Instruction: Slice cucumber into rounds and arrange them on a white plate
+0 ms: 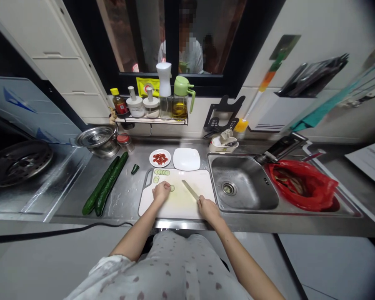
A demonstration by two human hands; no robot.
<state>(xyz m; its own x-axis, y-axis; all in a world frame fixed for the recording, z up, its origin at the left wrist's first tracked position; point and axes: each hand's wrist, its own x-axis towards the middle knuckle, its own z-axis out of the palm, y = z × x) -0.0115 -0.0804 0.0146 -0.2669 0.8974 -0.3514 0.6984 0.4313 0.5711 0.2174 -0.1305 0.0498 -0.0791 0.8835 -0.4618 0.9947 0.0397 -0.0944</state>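
Observation:
My right hand [209, 209] grips a kitchen knife [190, 190] by its handle, the blade pointing away and to the left over a white cutting board [184, 210]. At the fingertips of my left hand [161, 192], a thin cucumber slice [172, 188] is pinched just above the board. Several cucumber slices [161, 171] lie overlapping in a row at the board's far left, with a couple more [156, 179] just below them. Off the board to the left are two whole cucumbers [112, 183] and a short dark green cucumber end [135, 168].
Behind the board stand a small plate of chopped red chili [160, 158] and a white plate [186, 159]. A sink [243, 183] adjoins on the right, with a red plastic bag [303, 185] beyond. A lidded steel pot [98, 139] and a seasoning rack [153, 121] are behind.

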